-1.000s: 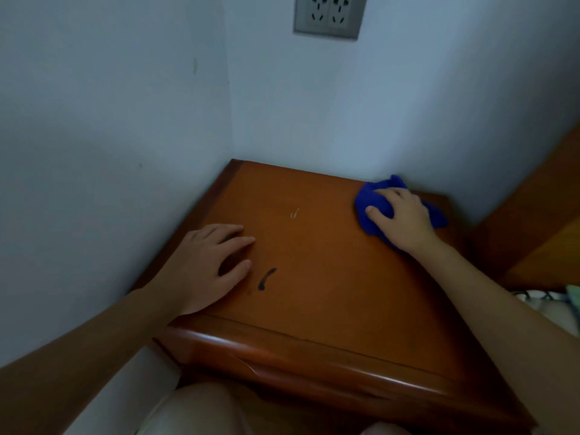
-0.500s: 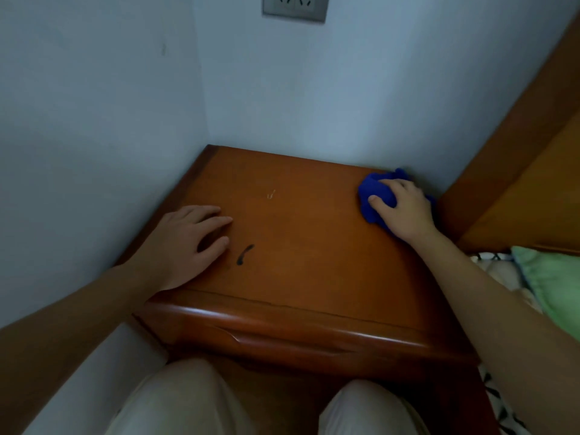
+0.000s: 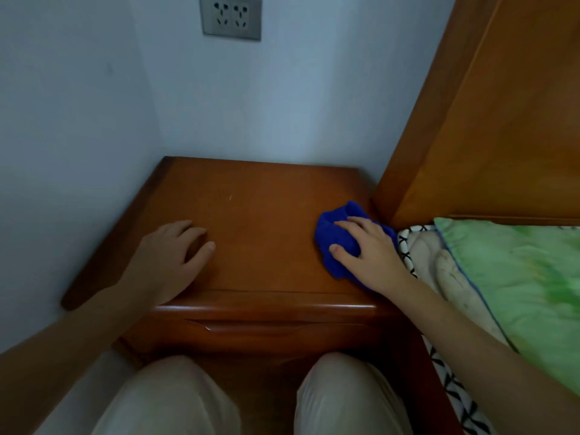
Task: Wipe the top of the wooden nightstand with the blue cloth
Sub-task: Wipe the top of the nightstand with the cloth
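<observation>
Right hand (image 3: 370,251) presses flat on bunched blue cloth (image 3: 337,243) at right edge of wooden nightstand (image 3: 260,215), left hand (image 3: 171,259) spread empty bracing front-left; best keep palm pressure even, sweep leftward in overlapping passes, lift left hand to reach under it.

text: you have nothing readable here | wall socket plate (image 3: 231,17), far wall: plain grey face, only pin holes, no brand or lettering | nightstand (image 3: 266,221): bare wood, no label | bedding at right: patterns only, no words
</observation>
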`<state>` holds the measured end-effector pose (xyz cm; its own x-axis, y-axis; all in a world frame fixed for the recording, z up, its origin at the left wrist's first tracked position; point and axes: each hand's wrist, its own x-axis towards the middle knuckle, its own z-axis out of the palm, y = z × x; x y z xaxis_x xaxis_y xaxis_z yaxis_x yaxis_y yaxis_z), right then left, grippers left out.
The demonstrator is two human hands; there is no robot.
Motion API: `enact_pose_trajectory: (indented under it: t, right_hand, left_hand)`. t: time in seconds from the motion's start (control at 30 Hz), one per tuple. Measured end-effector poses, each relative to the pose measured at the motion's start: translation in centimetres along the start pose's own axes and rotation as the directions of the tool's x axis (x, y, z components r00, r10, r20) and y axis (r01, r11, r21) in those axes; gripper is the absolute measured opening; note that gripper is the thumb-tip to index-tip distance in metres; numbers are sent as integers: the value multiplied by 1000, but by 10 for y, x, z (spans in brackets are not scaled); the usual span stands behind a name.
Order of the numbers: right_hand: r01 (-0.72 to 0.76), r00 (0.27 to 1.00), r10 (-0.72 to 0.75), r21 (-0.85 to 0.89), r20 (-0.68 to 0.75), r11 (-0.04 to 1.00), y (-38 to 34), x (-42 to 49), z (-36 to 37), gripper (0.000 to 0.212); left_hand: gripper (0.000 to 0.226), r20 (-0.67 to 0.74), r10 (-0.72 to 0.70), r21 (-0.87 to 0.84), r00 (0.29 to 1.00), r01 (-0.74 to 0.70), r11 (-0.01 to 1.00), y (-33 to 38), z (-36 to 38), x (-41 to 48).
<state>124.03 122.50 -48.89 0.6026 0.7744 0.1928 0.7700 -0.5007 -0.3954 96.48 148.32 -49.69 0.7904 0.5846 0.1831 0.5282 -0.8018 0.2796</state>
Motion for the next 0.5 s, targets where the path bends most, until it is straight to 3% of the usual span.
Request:
enact_pose_trajectory:
  t: [0.1, 0.33, 0.5]
  right_hand:
    - [-2, 1000, 3, -34, 31, 999, 2, 10, -5, 58]
    - [-95, 982, 89, -30, -166, 995, 7, 73, 13, 58]
    - [-224, 966, 213, -66, -146, 972, -3, 121, 20, 62]
  left_hand:
    - [71, -24, 54, 18, 998, -53, 998, 13, 7, -6]
    - [61, -84, 73, 22, 994, -72, 997, 6, 14, -5]
    - [64, -75, 64, 19, 995, -63, 998, 11, 11, -7]
